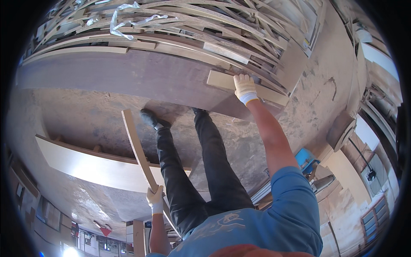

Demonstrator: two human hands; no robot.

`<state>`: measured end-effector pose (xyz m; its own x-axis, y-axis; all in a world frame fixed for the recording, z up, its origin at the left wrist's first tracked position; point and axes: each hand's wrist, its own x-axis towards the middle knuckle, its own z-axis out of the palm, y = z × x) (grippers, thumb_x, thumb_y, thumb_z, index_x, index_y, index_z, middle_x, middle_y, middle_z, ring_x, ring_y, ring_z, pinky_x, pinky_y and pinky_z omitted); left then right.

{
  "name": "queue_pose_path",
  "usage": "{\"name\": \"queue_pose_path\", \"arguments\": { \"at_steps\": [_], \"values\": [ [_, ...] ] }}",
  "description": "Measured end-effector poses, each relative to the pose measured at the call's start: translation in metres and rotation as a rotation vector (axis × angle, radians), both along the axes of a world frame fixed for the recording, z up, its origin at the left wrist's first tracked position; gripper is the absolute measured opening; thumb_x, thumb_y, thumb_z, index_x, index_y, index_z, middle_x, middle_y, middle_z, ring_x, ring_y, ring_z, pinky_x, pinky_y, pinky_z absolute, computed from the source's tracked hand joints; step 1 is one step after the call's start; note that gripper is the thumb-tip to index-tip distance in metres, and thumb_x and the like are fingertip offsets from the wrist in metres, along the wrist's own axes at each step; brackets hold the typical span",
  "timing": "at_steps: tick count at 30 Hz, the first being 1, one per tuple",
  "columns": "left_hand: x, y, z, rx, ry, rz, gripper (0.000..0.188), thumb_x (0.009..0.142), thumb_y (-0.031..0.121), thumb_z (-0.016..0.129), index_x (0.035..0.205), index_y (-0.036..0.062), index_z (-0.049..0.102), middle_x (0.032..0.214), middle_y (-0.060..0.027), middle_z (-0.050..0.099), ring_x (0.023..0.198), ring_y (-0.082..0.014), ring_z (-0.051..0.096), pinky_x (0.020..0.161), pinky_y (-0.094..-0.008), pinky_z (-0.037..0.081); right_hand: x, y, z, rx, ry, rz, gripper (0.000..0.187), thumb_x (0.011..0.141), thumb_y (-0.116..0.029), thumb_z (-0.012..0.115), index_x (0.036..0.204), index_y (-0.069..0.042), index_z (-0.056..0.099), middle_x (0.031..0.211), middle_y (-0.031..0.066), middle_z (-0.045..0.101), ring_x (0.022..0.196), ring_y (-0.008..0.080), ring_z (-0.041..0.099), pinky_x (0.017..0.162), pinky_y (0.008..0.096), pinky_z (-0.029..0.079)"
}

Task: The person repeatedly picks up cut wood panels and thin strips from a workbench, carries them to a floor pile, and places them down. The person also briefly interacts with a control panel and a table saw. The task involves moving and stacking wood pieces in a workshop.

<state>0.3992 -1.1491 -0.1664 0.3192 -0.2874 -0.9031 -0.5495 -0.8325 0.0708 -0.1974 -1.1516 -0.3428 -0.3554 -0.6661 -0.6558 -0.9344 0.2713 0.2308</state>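
My left hand [155,199], in a pale work glove, is closed round a long narrow wooden strip [136,145] at my left side. The strip tilts up and forward past my leg. My right hand [245,87], gloved too, reaches far forward with its fingers curled over a short light wooden board [222,80]. That board lies on the right part of a wide grey-brown panel [107,75] stretching across in front of my feet. My thumb and the undersides of the right fingers are hidden.
Beyond the panel lies a large heap of long wooden strips [184,28], with crumpled clear plastic [117,23] on it. A pale board [85,165] is at the left behind me. The floor [85,107] is dusty. A blue object [305,159] and a round disc-like thing [341,130] stand at the right.
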Motion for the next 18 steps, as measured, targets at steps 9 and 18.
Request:
{"name": "queue_pose_path", "arguments": {
  "at_steps": [9, 18],
  "values": [
    [0.014, 0.009, -0.01, -0.056, 0.051, 0.102, 0.029, 0.08, 0.018, 0.079, 0.095, 0.0002, 0.062, 0.072, -0.0057, 0.063, 0.057, -0.0137, 0.062, 0.053, -0.0293, 0.053, -0.003, -0.048, 0.014, -0.106, 0.069, -0.203, 0.042, 0.082, -0.02, 0.066, 0.122, -0.009, 0.057, 0.123, 0.0154, 0.063, 0.115, 0.0364, 0.059, 0.094, 0.0499, 0.048],
    [0.033, 0.019, -0.001, 0.0, 0.096, 0.186, 0.028, 0.08, 0.021, 0.079, 0.092, -0.0004, 0.066, 0.073, -0.0063, 0.067, 0.061, -0.014, 0.065, 0.056, -0.0303, 0.055, 0.133, 0.085, 0.042, 0.5, -0.556, -0.403, 0.059, 0.095, -0.056, 0.049, 0.121, -0.006, 0.069, 0.124, 0.021, 0.067, 0.116, 0.0386, 0.063, 0.099, 0.0478, 0.048]
  ]
}}
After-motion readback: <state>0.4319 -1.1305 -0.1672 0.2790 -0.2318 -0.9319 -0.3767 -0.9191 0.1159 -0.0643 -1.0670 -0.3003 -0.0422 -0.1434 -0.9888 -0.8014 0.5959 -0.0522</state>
